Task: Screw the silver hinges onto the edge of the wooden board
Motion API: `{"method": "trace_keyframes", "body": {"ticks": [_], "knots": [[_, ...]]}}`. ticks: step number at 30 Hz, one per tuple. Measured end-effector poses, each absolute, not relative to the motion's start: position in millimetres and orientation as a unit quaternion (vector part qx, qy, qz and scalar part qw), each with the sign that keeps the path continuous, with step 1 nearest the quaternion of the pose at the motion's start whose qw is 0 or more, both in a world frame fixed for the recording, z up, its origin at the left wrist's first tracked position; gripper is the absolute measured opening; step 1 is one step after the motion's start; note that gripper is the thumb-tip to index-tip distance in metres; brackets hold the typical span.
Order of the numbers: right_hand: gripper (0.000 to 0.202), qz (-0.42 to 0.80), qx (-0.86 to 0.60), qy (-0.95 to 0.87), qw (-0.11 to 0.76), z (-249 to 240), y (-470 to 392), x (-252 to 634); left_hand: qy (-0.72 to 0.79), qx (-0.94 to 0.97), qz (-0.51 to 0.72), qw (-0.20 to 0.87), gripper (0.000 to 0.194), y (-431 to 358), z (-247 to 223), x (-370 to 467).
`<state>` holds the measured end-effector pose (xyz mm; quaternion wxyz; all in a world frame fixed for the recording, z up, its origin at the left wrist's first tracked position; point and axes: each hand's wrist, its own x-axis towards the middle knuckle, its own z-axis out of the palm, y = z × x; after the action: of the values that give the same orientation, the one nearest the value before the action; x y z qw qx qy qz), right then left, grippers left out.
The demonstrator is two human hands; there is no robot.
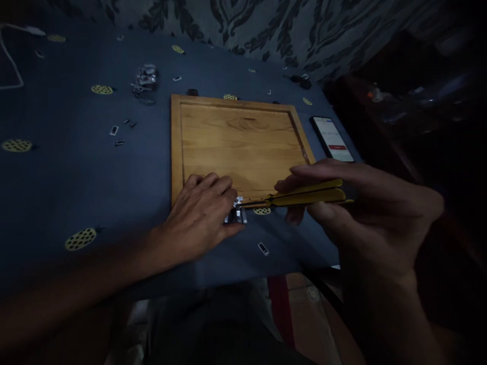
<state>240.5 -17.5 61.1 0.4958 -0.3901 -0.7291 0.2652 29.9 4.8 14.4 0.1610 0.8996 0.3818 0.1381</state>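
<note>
Pliers meet a little metal clip at the front edge of the board

Right hand [365, 213] is clamped on yellow-handled pliers [308, 195], whose tip touches a small shiny metal clip [236, 213] that the left hand [201, 215] pinches on the blue cloth-covered counter [76, 177], against the square wooden board [239, 144]. Lit smartphone [333, 138] text is too small to read.

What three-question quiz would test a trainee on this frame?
1. True or false: the right hand holds yellow-handled pliers.
2. What does the left hand press at the board's near edge?
A. a phone
B. a small metal part
C. a cable
3. What lies on the cloth right of the board?

Key
1. True.
2. B, the metal part.
3. A lit phone.
</note>
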Motion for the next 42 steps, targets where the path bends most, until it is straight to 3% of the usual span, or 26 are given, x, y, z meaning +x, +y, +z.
{"method": "trace_keyframes", "body": {"ticks": [5,8,15,21,35,42], "knots": [[0.018,0.176,-0.371,-0.743,0.529,59.3,-8.4,236.0,0.382,0.901,0.134,0.157,0.031,5.1,13.8,30.0],[0.016,0.194,-0.380,-0.715,0.554,58.0,-10.3,228.0,0.385,0.900,0.131,0.155,0.030,5.3,15.3,30.9],[0.027,0.225,-0.431,-0.683,0.545,58.0,-21.6,233.4,0.384,0.901,0.126,0.155,0.030,6.1,13.9,30.3],[0.007,0.177,-0.429,-0.641,0.612,58.8,-20.8,231.1,0.374,0.904,0.140,0.152,0.030,5.8,8.7,26.7],[0.023,0.223,-0.449,-0.671,0.546,50.0,-26.6,238.3,0.383,0.903,0.120,0.156,0.033,5.6,15.9,30.8],[0.022,0.154,-0.414,-0.721,0.534,57.5,-26.0,234.9,0.383,0.900,0.126,0.165,0.030,5.5,16.6,29.8]]}}
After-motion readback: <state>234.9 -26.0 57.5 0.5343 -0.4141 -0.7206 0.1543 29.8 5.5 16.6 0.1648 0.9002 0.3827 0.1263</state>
